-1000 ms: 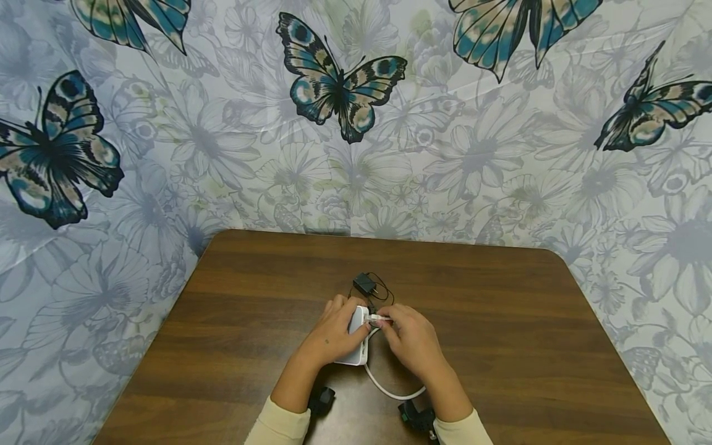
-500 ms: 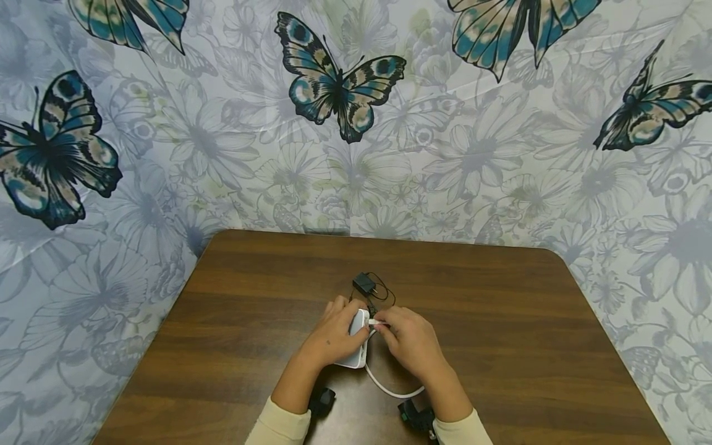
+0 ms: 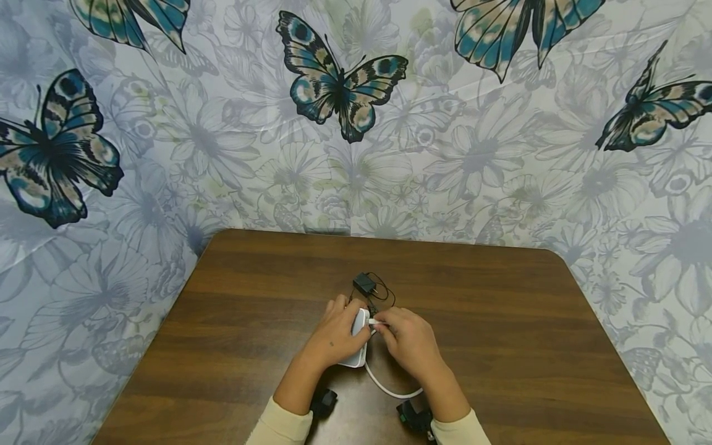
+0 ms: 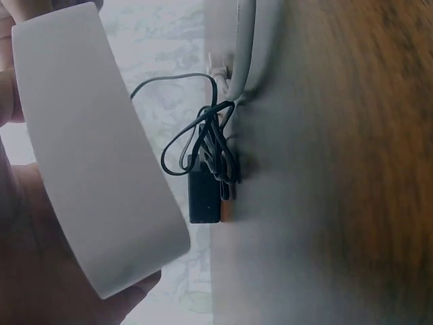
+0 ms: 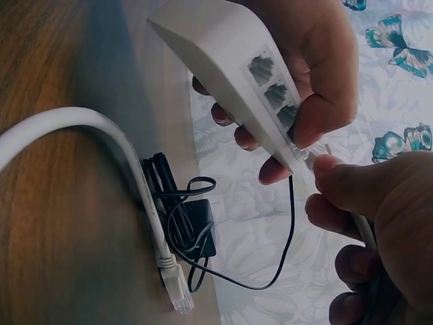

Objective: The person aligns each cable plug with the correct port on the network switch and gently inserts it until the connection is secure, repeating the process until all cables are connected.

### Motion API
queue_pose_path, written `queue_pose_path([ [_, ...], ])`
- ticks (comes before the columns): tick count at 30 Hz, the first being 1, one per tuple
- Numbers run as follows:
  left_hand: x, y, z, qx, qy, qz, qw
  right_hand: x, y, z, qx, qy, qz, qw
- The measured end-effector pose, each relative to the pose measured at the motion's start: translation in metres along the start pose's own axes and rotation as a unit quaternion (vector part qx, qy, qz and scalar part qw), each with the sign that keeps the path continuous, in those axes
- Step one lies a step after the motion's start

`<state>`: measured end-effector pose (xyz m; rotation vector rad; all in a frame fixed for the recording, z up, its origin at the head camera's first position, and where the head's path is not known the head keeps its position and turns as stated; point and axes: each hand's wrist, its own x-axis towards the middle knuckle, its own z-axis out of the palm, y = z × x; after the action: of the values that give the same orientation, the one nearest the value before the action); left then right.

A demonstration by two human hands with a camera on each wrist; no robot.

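My left hand [image 3: 334, 334] grips a white network switch [image 5: 210, 47] from above and behind, raised off the table and tilted. Several ports show along its side in the right wrist view, and a thin black cord hangs from it. My right hand [image 3: 411, 343] pinches the clear plug [image 5: 309, 160] of a white Ethernet cable [image 3: 389, 393] right at the end port; fingertips partly hide how deep it sits. The cable loops below, and its other plug [image 5: 178, 290] hangs low near the table. In the left wrist view, the switch's plain back [image 4: 101, 156] faces the camera.
A black power adapter [image 3: 364, 283] with its bundled cord lies on the brown wooden table [image 3: 267, 266] just beyond my hands. Black wrist cameras sit under both wrists. Behind the table hangs a butterfly-patterned cloth [image 3: 345, 185].
The switch has tilted and dropped slightly in my left hand. Less of the plug shows between my right fingertips and the port. Both hands otherwise stay in place.
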<state>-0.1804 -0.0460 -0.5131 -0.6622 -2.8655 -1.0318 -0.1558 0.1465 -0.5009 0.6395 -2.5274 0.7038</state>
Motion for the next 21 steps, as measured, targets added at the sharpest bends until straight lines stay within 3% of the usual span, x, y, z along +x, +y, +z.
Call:
queue_pose_path([
  [8, -0.0004, 0.0009, -0.0008, 0.009, -0.002, -0.005, 0.9999, -0.0005, 0.0022, 0.0026, 0.024, 0.015, -0.016, 0.9995],
  [21, -0.0014, 0.0031, -0.0019, 0.029, -0.008, -0.007, 0.9995, -0.0006, 0.0017, 0.0026, 0.052, -0.003, -0.008, 0.9986],
])
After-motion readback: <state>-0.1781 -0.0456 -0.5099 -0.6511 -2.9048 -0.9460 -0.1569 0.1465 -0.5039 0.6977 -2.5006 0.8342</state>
